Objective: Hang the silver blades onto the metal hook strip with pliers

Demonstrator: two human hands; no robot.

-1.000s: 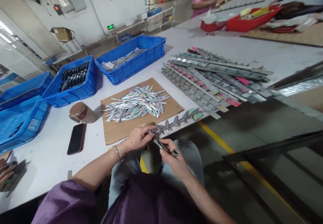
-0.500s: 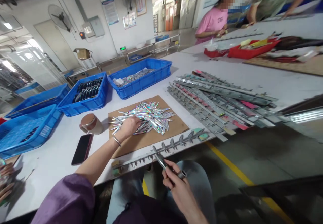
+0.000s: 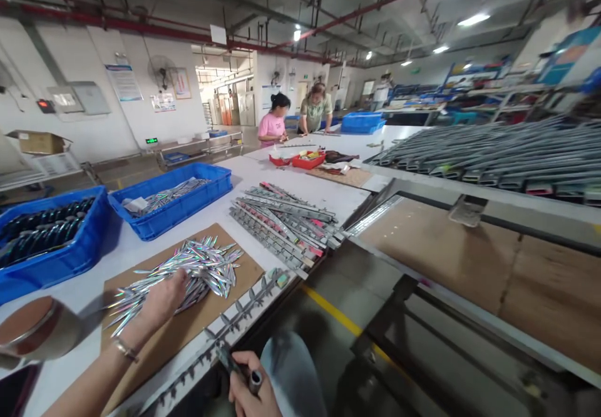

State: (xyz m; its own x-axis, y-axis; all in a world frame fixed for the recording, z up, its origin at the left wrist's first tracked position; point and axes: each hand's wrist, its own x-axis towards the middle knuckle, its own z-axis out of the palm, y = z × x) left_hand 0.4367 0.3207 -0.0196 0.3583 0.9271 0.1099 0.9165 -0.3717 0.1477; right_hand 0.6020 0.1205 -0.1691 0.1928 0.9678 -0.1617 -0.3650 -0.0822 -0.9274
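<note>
My left hand (image 3: 164, 299), with a bracelet at the wrist, is closed over the pile of shiny silver fish-shaped pieces (image 3: 213, 270) on the brown cardboard (image 3: 251, 270). Whatever its fingers pinch is too small to make out. Near the table's front edge, my right hand (image 3: 253, 382) is wrapped round a dark metal tool (image 3: 230, 362). The tool's tip is at the long clip strip (image 3: 237, 320). Several grey fish-shaped pieces stand along the far half of that strip, while its near half shows bare clips.
Blue crates (image 3: 173, 201) stand behind the cardboard, with a mug (image 3: 40, 335) and phone (image 3: 19, 389) at left. Metal strips (image 3: 282, 223) are heaped beyond it. Two people (image 3: 272, 126) work farther back near red trays (image 3: 307, 160).
The view has swung right and up, so the table's contents appear farther left. My left hand remains over the pile, and my right hand still holds the tool at the strip.
</note>
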